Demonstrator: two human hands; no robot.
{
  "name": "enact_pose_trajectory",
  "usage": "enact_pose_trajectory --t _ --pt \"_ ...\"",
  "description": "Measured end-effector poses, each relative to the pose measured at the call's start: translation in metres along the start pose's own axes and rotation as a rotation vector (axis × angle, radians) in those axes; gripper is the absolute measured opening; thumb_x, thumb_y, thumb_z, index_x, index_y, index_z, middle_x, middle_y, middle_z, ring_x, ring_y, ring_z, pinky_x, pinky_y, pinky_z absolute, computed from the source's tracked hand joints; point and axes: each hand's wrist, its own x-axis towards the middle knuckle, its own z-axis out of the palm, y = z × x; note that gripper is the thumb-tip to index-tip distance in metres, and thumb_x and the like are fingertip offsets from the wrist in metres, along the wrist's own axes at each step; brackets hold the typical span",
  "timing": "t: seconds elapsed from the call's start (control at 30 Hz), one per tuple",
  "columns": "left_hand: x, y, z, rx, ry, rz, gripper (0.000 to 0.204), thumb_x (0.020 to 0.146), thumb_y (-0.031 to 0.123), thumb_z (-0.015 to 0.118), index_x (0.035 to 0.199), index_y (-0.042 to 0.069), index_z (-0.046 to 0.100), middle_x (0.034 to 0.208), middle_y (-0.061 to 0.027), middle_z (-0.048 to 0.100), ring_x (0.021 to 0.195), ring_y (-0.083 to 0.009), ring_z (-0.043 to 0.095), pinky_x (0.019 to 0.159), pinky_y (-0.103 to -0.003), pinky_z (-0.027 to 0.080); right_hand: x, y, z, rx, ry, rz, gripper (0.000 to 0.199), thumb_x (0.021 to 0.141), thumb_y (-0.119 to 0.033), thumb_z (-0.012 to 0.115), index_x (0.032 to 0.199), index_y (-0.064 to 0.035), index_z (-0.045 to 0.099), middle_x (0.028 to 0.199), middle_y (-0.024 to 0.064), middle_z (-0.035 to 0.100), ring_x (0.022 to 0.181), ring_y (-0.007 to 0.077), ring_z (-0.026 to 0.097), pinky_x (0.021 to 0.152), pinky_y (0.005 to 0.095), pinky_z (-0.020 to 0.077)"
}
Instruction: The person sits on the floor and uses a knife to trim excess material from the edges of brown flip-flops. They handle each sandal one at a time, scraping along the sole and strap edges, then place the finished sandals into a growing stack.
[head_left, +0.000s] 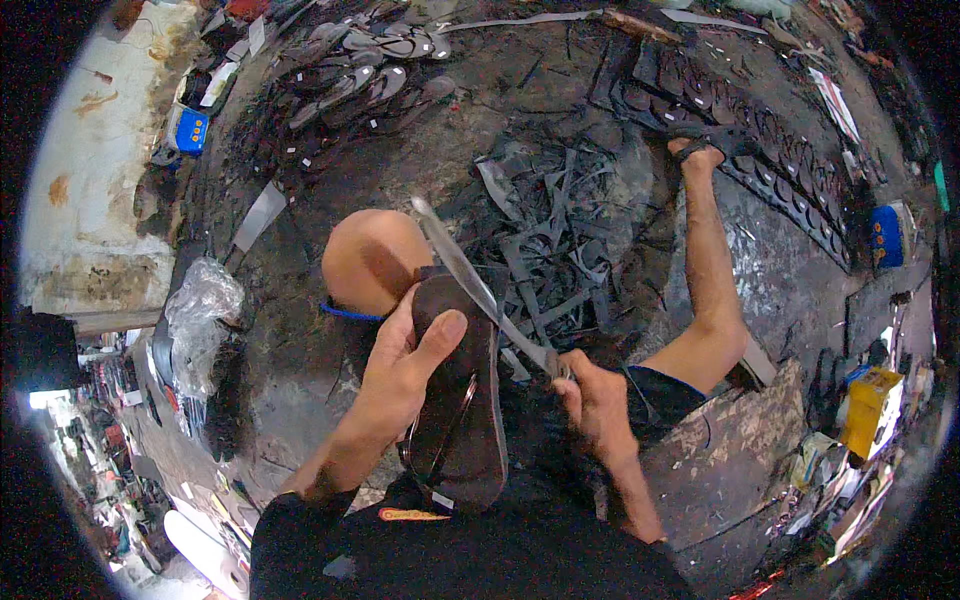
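Upright in front of my body is a dark brown flip-flop (455,420) with a thin strap and a small white tag near its lower end. My left hand (395,360) grips it at the upper left side, thumb across its face. My right hand (592,400) is closed around the handle end of a long curved knife (465,270). The blade slants up to the left and crosses the sole's upper right edge; whether it cuts in there I cannot tell. Beyond the hands lies a heap of dark rubber offcuts (560,250) on the floor.
My bent knee (375,255) rises behind the flip-flop, and my other leg (712,260) stretches to the right. Piled flip-flops (370,75) lie far left. Dark soles in rows (760,140) lie far right. A clear plastic bag (205,305) and a yellow box (870,412) flank me.
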Motion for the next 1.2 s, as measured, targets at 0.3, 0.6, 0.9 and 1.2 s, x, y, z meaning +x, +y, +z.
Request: enact_pose_trajectory --t 0.3,0.6,0.9,1.2 --pt "0.008 0.010 0.003 0.133 -0.047 -0.081 0.051 0.100 0.027 0.068 0.140 0.002 0.047 0.115 -0.0064 0.065 0.103 -0.0136 0.063 0.088 -0.030 0.054 0.118 -0.064 -0.090 -0.120 -0.536 -0.107 0.042 0.106 -0.042 0.047 0.135 -0.0125 0.054 0.081 0.0257 0.069 0.080 0.0501 0.067 0.073 0.0582 0.0511" --pt "0.021 0.029 -0.020 -0.088 -0.307 -0.104 0.049 0.105 0.025 0.056 0.146 0.000 0.046 0.133 -0.0134 0.062 0.118 -0.0247 0.062 0.104 -0.036 0.049 0.099 -0.054 -0.077 0.530 -0.180 -0.332 0.053 0.109 -0.035 0.044 0.153 -0.0058 0.045 0.087 0.0067 0.069 0.064 0.0114 0.055 0.061 0.0289 0.0452" --pt "0.090 0.009 0.072 -0.743 0.114 0.145 0.021 0.092 0.011 0.076 0.111 0.010 0.068 0.105 -0.0035 0.073 0.093 -0.0221 0.072 0.083 -0.038 0.060 0.084 -0.058 -0.013 0.653 0.336 -0.055 0.048 0.112 -0.031 0.040 0.150 -0.0028 0.045 0.075 -0.0030 0.055 0.057 0.0045 0.043 0.053 0.0202 0.0355" --pt "0.061 -0.025 0.057 -0.652 0.188 0.097 0.028 0.095 0.019 0.073 0.120 0.009 0.067 0.116 -0.0070 0.073 0.106 -0.0249 0.071 0.097 -0.045 0.058 -0.036 0.022 0.021 0.052 0.351 0.127 0.029 0.100 -0.036 0.061 0.111 -0.0099 0.066 0.083 0.0188 0.068 0.074 0.0424 0.069 0.063 0.0489 0.0524"
